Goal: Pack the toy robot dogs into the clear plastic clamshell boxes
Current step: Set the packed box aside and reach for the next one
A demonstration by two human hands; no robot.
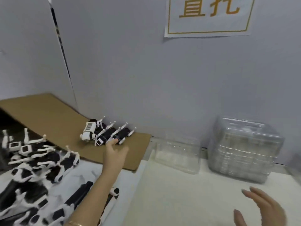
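Note:
A short row of black-and-white toy robot dogs [106, 133] lies on a brown cardboard sheet [48, 116] against the wall. My left hand [114, 152] stretches out to them, fingers straight, fingertips at the nearest dog. Many more dogs [35, 162] are heaped at the lower left. An open clear clamshell box [177, 154] stands on the white table [171, 201], and a tall stack of clamshell boxes [244, 149] stands to its right. My right hand [263, 211] hovers open and empty at the lower right.
A grey wall runs close behind everything, with a paper sign [208, 15] pinned high on it. A dark vertical seam [63, 51] marks the corner at the left.

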